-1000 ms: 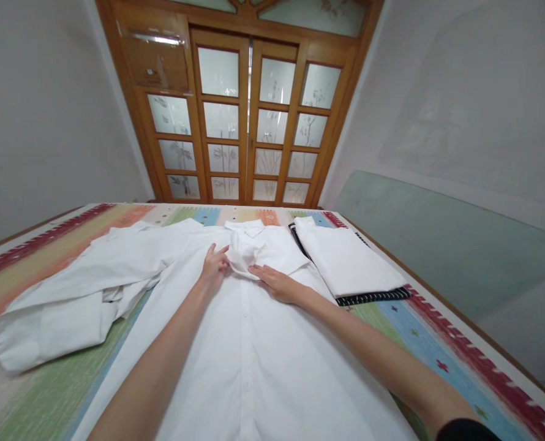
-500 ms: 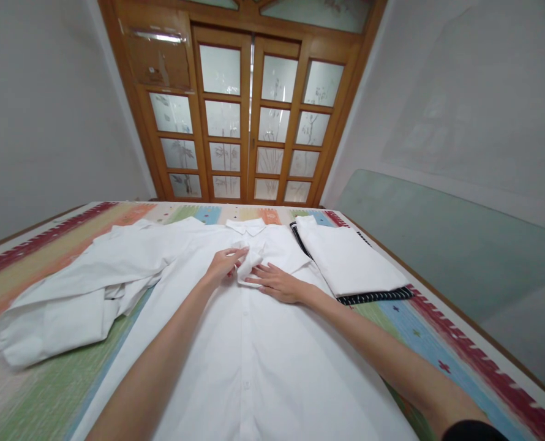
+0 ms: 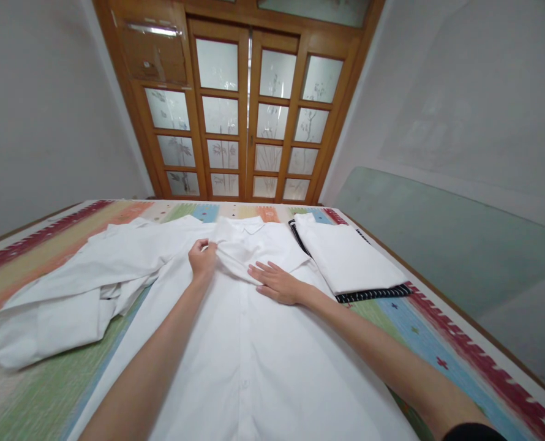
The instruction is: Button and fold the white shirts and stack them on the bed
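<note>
A white button-up shirt point(image 3: 272, 361) lies spread out with its collar at the far end and its button line running toward me. My left hand point(image 3: 202, 260) is closed on a lifted fold of the shirt's upper front, left of the buttons, and pulls the cloth into slanting creases. Flat on the shirt's chest, right of the buttons, rests my right hand point(image 3: 275, 283), its fingers stretched out. A white sleeve point(image 3: 70, 300) extends to the left with its end folded over.
A striped, multicoloured bed cover point(image 3: 38, 404) lies under everything. Folded white cloth point(image 3: 350, 257) sits over a black-and-white patterned piece point(image 3: 373, 294) at the right. A pale green headboard-like panel point(image 3: 438, 239) stands along the right wall. Wooden glass-paned doors point(image 3: 247, 122) are beyond.
My left hand has moved left from the button line, drawing the gripped cloth with it. The bunched cloth near the collar has spread into a stretched fold. My right hand stays almost in place.
</note>
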{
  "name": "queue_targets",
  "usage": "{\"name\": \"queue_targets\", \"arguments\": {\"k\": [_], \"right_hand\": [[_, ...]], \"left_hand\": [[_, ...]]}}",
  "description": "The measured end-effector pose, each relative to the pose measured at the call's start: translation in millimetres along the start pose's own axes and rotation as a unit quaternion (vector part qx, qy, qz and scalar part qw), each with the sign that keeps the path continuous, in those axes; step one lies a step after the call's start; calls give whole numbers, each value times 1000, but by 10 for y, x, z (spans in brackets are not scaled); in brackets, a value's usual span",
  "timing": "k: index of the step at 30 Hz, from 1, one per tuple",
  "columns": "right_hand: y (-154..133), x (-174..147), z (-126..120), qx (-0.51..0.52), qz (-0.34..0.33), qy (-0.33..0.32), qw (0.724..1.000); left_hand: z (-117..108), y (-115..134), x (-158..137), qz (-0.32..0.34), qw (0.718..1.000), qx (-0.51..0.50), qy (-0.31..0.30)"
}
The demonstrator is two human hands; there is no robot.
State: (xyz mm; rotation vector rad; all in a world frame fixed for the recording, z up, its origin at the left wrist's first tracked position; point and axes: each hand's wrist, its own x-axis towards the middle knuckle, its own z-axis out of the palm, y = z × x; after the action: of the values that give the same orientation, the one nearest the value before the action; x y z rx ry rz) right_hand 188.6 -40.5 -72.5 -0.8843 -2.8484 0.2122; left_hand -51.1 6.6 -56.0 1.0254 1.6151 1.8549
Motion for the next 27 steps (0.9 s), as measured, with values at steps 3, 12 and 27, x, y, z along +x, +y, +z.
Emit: {"name": "queue_targets", "arguments": {"k": [3, 12, 27], "right_hand": [[-1, 5, 22, -1, 8, 7, 1000], [-5, 6, 10, 9, 10, 5, 1000], [-53, 41, -61, 25, 122, -26, 992]], "left_hand": [[-65, 38, 82, -58, 992, -95, 57], [-312, 108, 211, -255, 963, -79, 12], [-702, 629, 395, -38, 920, 216, -325]]}}
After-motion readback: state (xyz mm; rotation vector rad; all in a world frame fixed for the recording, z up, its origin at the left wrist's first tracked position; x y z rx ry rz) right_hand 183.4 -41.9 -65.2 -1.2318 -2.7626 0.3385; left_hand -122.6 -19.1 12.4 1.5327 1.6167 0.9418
